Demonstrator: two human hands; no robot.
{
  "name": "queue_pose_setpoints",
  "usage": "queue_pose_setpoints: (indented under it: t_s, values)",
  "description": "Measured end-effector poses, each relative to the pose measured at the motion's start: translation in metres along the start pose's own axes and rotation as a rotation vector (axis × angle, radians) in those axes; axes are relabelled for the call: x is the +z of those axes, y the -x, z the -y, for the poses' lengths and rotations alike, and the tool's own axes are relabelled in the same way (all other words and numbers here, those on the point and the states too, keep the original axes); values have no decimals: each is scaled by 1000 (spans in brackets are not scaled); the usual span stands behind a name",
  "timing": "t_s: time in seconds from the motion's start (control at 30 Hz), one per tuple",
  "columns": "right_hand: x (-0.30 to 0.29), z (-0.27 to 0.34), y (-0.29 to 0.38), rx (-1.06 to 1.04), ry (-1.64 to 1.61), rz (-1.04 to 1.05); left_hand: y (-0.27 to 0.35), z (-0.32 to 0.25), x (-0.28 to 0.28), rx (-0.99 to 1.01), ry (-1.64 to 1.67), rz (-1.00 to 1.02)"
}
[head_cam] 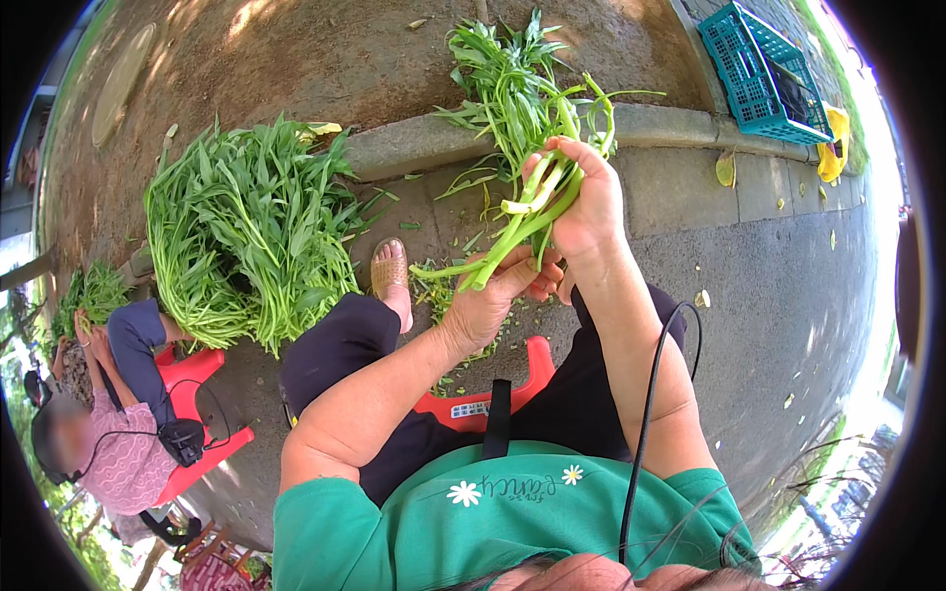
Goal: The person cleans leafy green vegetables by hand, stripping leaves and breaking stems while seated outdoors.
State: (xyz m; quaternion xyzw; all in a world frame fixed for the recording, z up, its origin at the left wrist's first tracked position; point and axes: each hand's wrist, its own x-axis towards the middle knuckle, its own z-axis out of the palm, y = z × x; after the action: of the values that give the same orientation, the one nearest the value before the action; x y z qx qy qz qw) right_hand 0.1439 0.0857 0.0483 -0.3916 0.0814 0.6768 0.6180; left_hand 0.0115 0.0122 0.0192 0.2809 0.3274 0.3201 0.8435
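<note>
My right hand (591,199) is closed around a bunch of water spinach (543,196). Its thick, pale green stems point down towards me, and its leafy tops (510,81) spread away over the stone kerb. Below the grip, my left hand (499,292) curls under the cut stem ends. Its thumb and fingers pinch a narrow green leaf hanging from the bunch; the fingertips are partly hidden. To the left, a large heap of water spinach (251,229) lies on the ground with its stems towards me. Leaf scraps (436,288) litter the paving beneath my hands.
I sit on a red plastic stool (539,362), one sandalled foot (389,273) beside the heap. The kerb (414,144) crosses ahead. A teal plastic crate (746,74) and a yellow bag (835,144) are far right. Another person (126,458) sits at left, handling greens (96,292). A black cable (643,451) crosses my right arm.
</note>
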Motion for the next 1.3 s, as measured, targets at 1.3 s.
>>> queue_pose_setpoints:
  t_s: [1.3]
  values:
    - [-1,1,-5,9,13,33,9,16,-24,83,-1391,116]
